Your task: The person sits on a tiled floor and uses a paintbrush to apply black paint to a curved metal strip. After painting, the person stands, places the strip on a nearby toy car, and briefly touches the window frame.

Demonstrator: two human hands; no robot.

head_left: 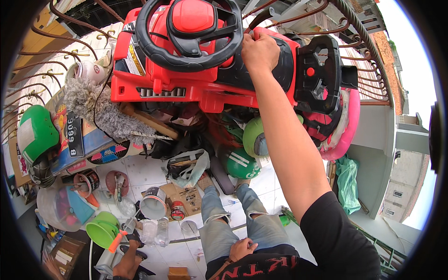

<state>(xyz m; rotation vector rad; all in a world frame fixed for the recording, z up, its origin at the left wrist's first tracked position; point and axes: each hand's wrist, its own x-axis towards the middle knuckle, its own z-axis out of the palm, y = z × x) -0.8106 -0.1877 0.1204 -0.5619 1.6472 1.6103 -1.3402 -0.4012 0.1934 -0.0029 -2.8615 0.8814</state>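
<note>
My right arm stretches up across the view. At its end my right hand (260, 50) is closed at the seat edge of a red ride-on toy car (224, 91), whose black steering wheel (189, 65) faces up. The toy car is above a pile of household items, beside the metal railing; the hand's grip point is partly hidden by its own knuckles. Low at my waist, by the hem of my black shirt, my left hand (243, 249) has curled fingers. What it holds, if anything, is hidden.
Around the toy car lie a grey fluffy duster (109, 109), green helmets (240, 163), and a pink inflatable ring (347, 123). A white paint bucket (153, 203), a lime-green bucket (102, 229) and plastic bottles (162, 232) stand lower left, near another person's feet (133, 254). Curled railing (373, 51) borders the right.
</note>
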